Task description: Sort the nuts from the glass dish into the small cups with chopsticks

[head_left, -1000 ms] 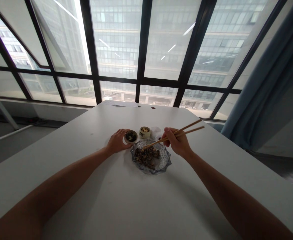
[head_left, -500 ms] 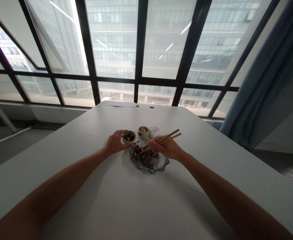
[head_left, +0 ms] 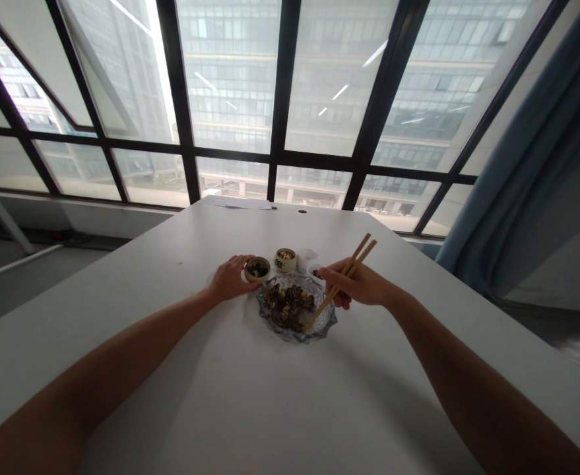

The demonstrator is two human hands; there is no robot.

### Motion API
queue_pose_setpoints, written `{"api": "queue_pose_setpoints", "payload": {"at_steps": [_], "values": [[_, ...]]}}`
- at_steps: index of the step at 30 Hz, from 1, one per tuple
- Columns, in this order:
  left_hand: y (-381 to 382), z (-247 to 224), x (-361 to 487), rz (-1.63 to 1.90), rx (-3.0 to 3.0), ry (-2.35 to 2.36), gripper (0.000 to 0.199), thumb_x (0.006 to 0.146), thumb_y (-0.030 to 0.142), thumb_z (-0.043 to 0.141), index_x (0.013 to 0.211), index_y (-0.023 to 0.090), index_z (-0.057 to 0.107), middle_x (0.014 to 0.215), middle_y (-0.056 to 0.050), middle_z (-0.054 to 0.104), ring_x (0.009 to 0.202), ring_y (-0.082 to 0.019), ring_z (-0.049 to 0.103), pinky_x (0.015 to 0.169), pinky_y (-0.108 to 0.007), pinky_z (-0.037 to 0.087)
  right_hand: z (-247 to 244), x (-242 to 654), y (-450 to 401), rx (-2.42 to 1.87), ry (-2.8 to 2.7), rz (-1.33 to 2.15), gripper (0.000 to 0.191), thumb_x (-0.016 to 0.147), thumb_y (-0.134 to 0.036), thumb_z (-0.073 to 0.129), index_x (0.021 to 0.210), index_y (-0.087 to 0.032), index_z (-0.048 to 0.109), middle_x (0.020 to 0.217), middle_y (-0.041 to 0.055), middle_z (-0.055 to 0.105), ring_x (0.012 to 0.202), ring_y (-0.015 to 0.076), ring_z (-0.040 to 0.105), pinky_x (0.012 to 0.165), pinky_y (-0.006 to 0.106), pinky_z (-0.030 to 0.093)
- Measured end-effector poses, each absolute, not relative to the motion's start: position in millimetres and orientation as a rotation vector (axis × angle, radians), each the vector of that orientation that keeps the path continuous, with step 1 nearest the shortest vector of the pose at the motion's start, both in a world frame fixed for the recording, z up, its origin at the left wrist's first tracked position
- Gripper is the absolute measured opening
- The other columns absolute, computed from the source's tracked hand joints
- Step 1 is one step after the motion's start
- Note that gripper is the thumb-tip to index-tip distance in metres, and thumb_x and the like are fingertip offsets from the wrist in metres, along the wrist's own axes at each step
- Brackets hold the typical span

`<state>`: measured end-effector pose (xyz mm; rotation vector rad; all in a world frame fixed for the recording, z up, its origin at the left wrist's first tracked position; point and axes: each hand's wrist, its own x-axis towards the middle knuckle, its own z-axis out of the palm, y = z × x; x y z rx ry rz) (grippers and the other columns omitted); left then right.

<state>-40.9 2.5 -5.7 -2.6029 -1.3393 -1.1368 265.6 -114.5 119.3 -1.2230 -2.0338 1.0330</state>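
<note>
My left hand (head_left: pixel 234 277) is closed around the side of a small round bowl (head_left: pixel 257 280) with dark pieces in it. A pair of wooden chopsticks (head_left: pixel 352 265) is held in my right hand (head_left: pixel 356 284), tips pointing down to the front right of a scalloped clear glass dish (head_left: pixel 325 324). Brown, dried-looking pieces (head_left: pixel 287 303) are heaped in the dish, mostly on its left; their kind is too small to tell. Whether the tips grip a piece I cannot make out. Behind the dish sits a second small cream bowl (head_left: pixel 285 261) with dark lettering and pale yellowish pieces.
Two white cups stand behind the dish: one (head_left: pixel 307 257) farther back, the other (head_left: pixel 313 270) partly hidden by my right hand. Papers (head_left: pixel 237 202) lie at the far edge of the white table (head_left: pixel 250 402). Windows rise beyond; a blue curtain (head_left: pixel 512 178) hangs right.
My right hand has moved right, and the chopsticks are steeper. Their tips have shifted from the heap's left part to the dish's front right. My left hand stays on the bowl.
</note>
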Motion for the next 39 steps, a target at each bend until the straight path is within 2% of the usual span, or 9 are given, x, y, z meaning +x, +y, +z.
{"api": "queue_pose_setpoints", "payload": {"at_steps": [7, 11, 16, 22, 30, 39], "values": [[3.5, -7.3, -42.2, -1.118, -2.582, -1.364, 0.063, 0.071, 0.045, 0.077, 0.127, 0.022, 0.059, 0.117, -0.009, 0.071, 0.099, -0.026, 0.067, 0.09, -0.04, 0.056, 92.5, 239.1, -108.6, -1.112, -1.966, 0.901, 0.053, 0.084, -0.067, 0.065, 0.065, -0.018, 0.06, 0.055, 0.0028, 0.066, 0.046, 0.0131, 0.062, 0.042, 0.021, 0.049], [4.7, -8.8, -41.9, -1.112, -2.572, -1.398, 0.065, 0.071, 0.046, 0.078, 0.127, 0.021, 0.059, 0.117, -0.009, 0.071, 0.096, -0.025, 0.067, 0.089, -0.04, 0.056, 94.3, 240.0, -110.1, -1.103, -1.881, 0.868, 0.058, 0.085, -0.073, 0.059, 0.067, -0.017, 0.063, 0.052, 0.0027, 0.064, 0.042, 0.0129, 0.059, 0.041, 0.022, 0.048], [3.8, -8.4, -40.2, -1.133, -2.566, -1.396, 0.064, 0.071, 0.048, 0.077, 0.127, 0.022, 0.059, 0.117, -0.009, 0.071, 0.096, -0.025, 0.068, 0.089, -0.039, 0.056, 96.0, 237.1, -115.4, -1.101, -1.948, 1.008, 0.058, 0.084, -0.075, 0.058, 0.066, -0.019, 0.061, 0.051, 0.0016, 0.064, 0.042, 0.0136, 0.059, 0.04, 0.023, 0.049], [3.4, -7.1, -39.5, -1.123, -2.588, -1.409, 0.065, 0.072, 0.049, 0.077, 0.128, 0.021, 0.059, 0.118, -0.009, 0.071, 0.097, -0.026, 0.068, 0.089, -0.04, 0.057, 95.2, 240.4, -112.0, -1.113, -1.942, 0.773, 0.06, 0.085, -0.074, 0.056, 0.065, -0.018, 0.062, 0.052, 0.003, 0.064, 0.042, 0.0126, 0.058, 0.04, 0.022, 0.045], [1.4, -5.2, -38.9, -1.118, -2.587, -1.435, 0.065, 0.072, 0.05, 0.075, 0.128, 0.021, 0.059, 0.119, -0.009, 0.071, 0.093, -0.025, 0.068, 0.087, -0.039, 0.056, 95.6, 245.5, -108.2, -1.087, -1.898, 0.706, 0.066, 0.085, -0.08, 0.051, 0.067, -0.018, 0.063, 0.052, 0.0036, 0.063, 0.043, 0.0131, 0.057, 0.04, 0.022, 0.044], [0.9, -4.1, -38.1, -1.112, -2.599, -1.432, 0.064, 0.074, 0.051, 0.074, 0.128, 0.02, 0.059, 0.119, -0.01, 0.07, 0.097, -0.026, 0.068, 0.089, -0.04, 0.056, 83.4, 232.4, -106.3, -1.148, -1.813, 0.742, 0.057, 0.085, -0.074, 0.056, 0.069, -0.019, 0.06, 0.053, 0.0029, 0.063, 0.045, 0.015, 0.059, 0.042, 0.024, 0.045]]}}
